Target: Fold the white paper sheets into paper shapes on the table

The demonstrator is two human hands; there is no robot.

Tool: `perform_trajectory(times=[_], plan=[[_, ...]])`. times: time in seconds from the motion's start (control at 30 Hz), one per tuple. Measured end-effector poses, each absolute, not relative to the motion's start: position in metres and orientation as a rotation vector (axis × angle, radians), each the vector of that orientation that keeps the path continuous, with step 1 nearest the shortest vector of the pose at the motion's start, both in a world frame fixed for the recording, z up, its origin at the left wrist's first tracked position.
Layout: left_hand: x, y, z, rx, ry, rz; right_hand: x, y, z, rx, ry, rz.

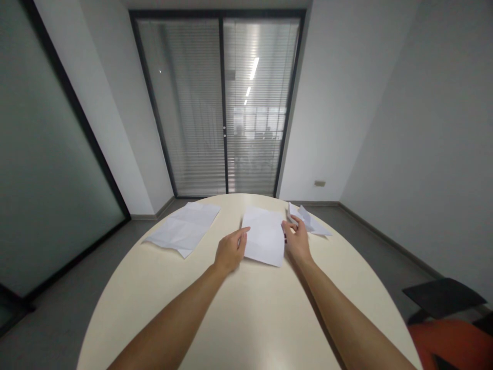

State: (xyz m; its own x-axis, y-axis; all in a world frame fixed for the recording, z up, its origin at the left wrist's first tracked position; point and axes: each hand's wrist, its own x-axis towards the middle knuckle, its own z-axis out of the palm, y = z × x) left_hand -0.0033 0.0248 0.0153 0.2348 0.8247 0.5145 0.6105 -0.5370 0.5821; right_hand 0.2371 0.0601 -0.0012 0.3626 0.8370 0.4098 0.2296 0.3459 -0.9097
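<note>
A white sheet of paper lies between my hands, its lower edge slightly raised off the tabletop. My left hand pinches its left edge, with the thumb and index finger pressed together there. At the right edge, my right hand is closed on the same sheet, its fingers bent. To the left is a second, creased sheet of paper, spread out and apart from both hands. Just beyond my right hand sits a folded white paper, partly hidden by the fingers.
A round cream table carries the papers. Glass doors with blinds stand behind it, and a frosted glass panel is at left. An orange and black chair is close to the table's right edge.
</note>
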Motion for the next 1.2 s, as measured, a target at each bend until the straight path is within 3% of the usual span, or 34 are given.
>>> perform_trajectory(times=[0.2,0.43,0.73,1.2], plan=[[0.002,0.028,0.014,2.486,1.633,0.820,0.227,0.048,0.001,-1.390,-1.658,0.281],[0.002,0.025,0.010,2.635,1.605,0.834,0.209,0.033,0.006,-1.407,-2.152,0.213],[0.005,0.027,0.003,2.718,1.385,0.691,0.217,0.035,0.007,-1.452,-2.212,0.124],[0.000,0.028,0.003,2.779,1.200,0.744,0.220,0.043,-0.005,-1.429,-2.156,0.187]])
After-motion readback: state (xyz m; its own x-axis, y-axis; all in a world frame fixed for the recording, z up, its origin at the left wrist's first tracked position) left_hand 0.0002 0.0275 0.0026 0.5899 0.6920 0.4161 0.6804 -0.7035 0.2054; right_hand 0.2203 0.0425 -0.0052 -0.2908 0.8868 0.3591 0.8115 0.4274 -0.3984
